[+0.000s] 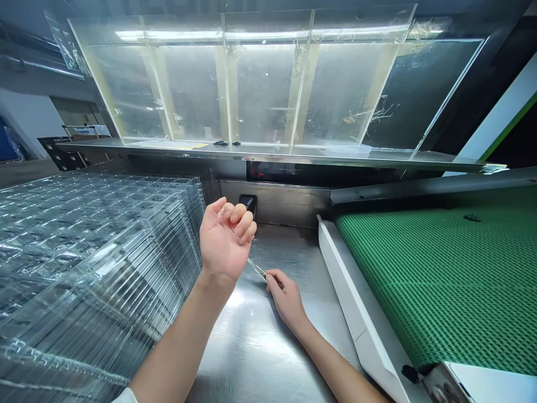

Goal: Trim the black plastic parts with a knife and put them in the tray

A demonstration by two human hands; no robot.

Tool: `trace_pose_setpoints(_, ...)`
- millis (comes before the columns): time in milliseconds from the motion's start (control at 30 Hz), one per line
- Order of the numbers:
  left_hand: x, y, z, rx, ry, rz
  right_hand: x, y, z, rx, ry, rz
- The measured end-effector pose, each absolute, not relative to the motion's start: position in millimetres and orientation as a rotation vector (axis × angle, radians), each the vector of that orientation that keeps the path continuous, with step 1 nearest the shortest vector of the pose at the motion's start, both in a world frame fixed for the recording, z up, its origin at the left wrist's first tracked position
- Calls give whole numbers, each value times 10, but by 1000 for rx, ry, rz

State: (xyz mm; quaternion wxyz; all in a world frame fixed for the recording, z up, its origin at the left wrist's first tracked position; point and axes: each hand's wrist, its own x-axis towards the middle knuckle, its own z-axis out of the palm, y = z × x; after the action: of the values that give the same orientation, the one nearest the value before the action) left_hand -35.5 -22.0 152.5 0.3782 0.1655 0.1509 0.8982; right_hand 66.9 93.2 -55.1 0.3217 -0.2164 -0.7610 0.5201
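The right hand [286, 299] is being kept nearly closed, and a thin clear strip [257, 269] is being pinched between its fingertips [271, 276], low above the counter. The left hand [226, 239] is being held up with the palm turned upward and the fingers curled loosely, and nothing can be seen gripped by it; the upper end of the strip is being kept just beside its fingers. Under both hands, a stainless steel counter [255, 341] is being shown with bright reflections. On the left, a tall stack of clear plastic trays [104, 263] is standing close beside the left forearm [180, 341], and the view to that side is being blocked by it. Behind the left hand, a small black fitting [248, 204] is being seen on a steel wall [285, 204]. On the right, a white plastic guide [356, 296] is being placed between the counter and a green mesh conveyor belt [423, 274]. Above, a transparent panel [235, 84] is being carried on a steel shelf [268, 153].
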Motion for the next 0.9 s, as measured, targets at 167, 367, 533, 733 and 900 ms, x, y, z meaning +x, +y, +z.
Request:
trace_pose_setpoints(167, -342, -230, 1531, 457, 429, 2302, 666, 930, -538, -572, -1999, 1369)
trace_pose_setpoints(367, -342, -225, 1536, 490, 446, 2291, 664, 930, -535, -566, -1999, 1368)
trace_pose_setpoints(533, -221, -284, 1566, 708, 540, 2311, 676, 925, -523, -574, -1999, 1371)
trace_pose_setpoints(733, 155, -608, 1678, 1199, 585, 2246, 653, 952, -569, -571, -1986, 1350)
trace_pose_setpoints(900, 253, -977, 1584, 1269, 675, 2140, 656, 950, -571, -522, -1963, 1326)
